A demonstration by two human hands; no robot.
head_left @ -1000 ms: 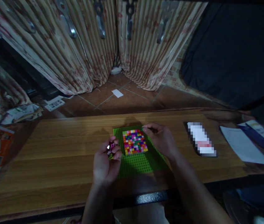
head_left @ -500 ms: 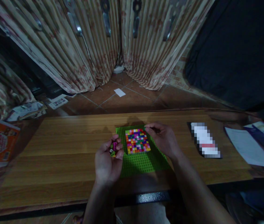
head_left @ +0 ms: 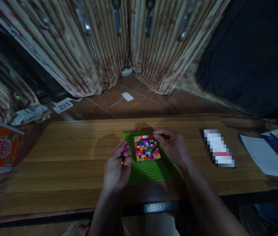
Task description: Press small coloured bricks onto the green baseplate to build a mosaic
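Observation:
A green studded baseplate [head_left: 151, 173] lies on the wooden table, carrying a square block of many-coloured small bricks [head_left: 147, 148]. At the plate's left edge my left hand [head_left: 117, 165] is cupped, its fingers curled around several loose toy bricks [head_left: 122, 154], with pink and yellow-green ones showing. My right hand [head_left: 172, 144] is at the block's far right corner. Its thumb and forefinger are pinched together there over a small dark green piece, seemingly a toy brick [head_left: 154, 134], mostly hidden by the fingertips.
A phone [head_left: 219, 149] with a blurred-out screen lies on the table [head_left: 67, 170] to the right, and white paper [head_left: 267, 155] lies beyond it. An orange and white box [head_left: 2, 146] stands at the left. Curtains [head_left: 104, 49] hang behind the table.
My left-hand fingers have closed further around the loose bricks, and the pink one has tilted. My right hand stays at the block's far right corner. The whole view has shifted slightly.

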